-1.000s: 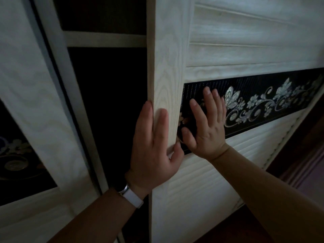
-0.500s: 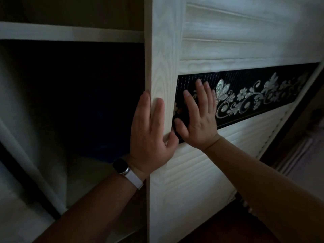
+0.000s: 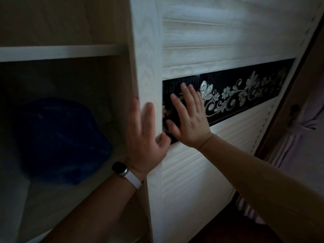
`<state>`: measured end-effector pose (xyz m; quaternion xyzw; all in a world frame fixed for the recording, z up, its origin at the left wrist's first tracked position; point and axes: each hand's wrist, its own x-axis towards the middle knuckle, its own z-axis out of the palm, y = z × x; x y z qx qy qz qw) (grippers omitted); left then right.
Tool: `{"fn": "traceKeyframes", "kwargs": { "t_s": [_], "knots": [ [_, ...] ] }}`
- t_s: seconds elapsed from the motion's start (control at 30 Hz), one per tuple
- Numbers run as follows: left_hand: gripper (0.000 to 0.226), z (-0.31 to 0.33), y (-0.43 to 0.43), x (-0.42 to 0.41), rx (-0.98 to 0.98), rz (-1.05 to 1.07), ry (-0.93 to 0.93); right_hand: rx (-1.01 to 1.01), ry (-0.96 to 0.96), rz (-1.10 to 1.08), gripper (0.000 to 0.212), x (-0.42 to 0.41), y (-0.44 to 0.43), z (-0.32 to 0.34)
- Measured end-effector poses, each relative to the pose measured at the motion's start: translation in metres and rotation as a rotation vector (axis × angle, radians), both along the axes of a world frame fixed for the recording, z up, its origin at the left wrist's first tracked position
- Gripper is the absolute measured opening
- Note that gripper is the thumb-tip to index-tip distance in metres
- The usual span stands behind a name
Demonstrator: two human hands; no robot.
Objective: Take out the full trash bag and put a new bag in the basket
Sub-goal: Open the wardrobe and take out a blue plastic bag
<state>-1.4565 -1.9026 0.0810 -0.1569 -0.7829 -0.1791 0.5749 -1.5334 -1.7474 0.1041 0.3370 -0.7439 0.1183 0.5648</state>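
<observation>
A white sliding wardrobe door (image 3: 201, 42) with a black floral band fills the right half of the head view. My left hand (image 3: 142, 137) lies flat with its fingers wrapped over the door's left edge. My right hand (image 3: 188, 118) presses flat on the black band, fingers spread. Neither hand holds anything. Left of the door the wardrobe stands open and dark, and a dark blue plastic bundle (image 3: 64, 139) rests on the lower shelf (image 3: 52, 199). No trash basket is in view.
An upper shelf board (image 3: 61, 51) crosses the open compartment above the blue bundle. At the far right hang a wooden door frame (image 3: 298, 102) and a pale tied curtain (image 3: 301, 137). Dark floor shows at the bottom right.
The door has slid to the right under both hands, and the other door panel has left the view. The compartment now stands open, showing the shelf and the blue bundle.
</observation>
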Motion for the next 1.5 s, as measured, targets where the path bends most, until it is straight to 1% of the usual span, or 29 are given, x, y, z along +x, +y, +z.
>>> {"fn": "traceKeyframes", "kwargs": {
  "t_s": [0.1,0.2,0.37,0.47,0.53,0.6,0.7,0.8,0.87,0.97,1.07,1.2,1.33,1.4,1.43,1.5],
  "knots": [
    [0.082,-0.003,-0.004,0.0,-0.009,0.028,0.023,0.062,0.038,0.04,0.061,-0.007,0.007,-0.003],
    [0.085,-0.002,-0.006,0.002,-0.021,0.045,0.015,0.02,0.029,0.082,0.061,-0.008,0.001,-0.006],
    [0.086,0.001,-0.002,0.006,-0.018,0.065,0.001,-0.021,0.03,0.09,0.062,-0.006,-0.003,-0.008],
    [0.084,0.002,-0.001,0.01,-0.021,0.087,-0.011,-0.029,-0.015,0.09,0.061,0.004,-0.001,-0.004],
    [0.083,0.004,-0.004,0.014,-0.034,0.095,-0.039,-0.053,-0.065,0.103,0.056,0.014,-0.001,0.001],
    [0.079,0.005,-0.01,0.022,-0.056,0.082,-0.067,-0.085,-0.1,0.129,0.047,0.029,-0.004,0.008],
    [0.073,0.004,-0.029,0.041,-0.091,0.037,-0.119,-0.105,-0.097,0.184,0.037,0.059,-0.017,0.017],
    [0.065,-0.004,-0.062,0.062,-0.088,0.012,-0.213,-0.048,-0.107,0.28,0.033,0.092,-0.036,0.022],
    [0.058,-0.011,-0.091,0.073,-0.103,0.052,-0.26,0.022,-0.139,0.336,0.033,0.11,-0.052,0.022],
    [0.052,-0.025,-0.139,0.085,-0.122,0.197,-0.358,0.101,-0.221,0.415,0.031,0.13,-0.079,0.016],
    [0.056,-0.044,-0.182,0.094,-0.074,0.305,-0.554,0.164,-0.343,0.392,0.035,0.141,-0.108,0.001],
    [0.062,-0.074,-0.222,0.091,0.055,0.387,-0.735,0.241,-0.586,0.329,0.044,0.135,-0.144,-0.033],
    [0.067,-0.099,-0.236,0.071,0.071,0.471,-0.943,0.296,-0.855,0.292,0.049,0.111,-0.175,-0.076],
    [0.069,-0.111,-0.24,0.063,0.066,0.484,-1.003,0.292,-0.981,0.304,0.048,0.098,-0.188,-0.098],
    [0.069,-0.117,-0.242,0.06,0.064,0.492,-1.016,0.285,-1.008,0.312,0.047,0.093,-0.194,-0.107],
    [0.061,-0.126,-0.245,0.055,0.068,0.531,-1.025,0.287,-0.989,0.316,0.048,0.085,-0.206,-0.124]
  ]
}}
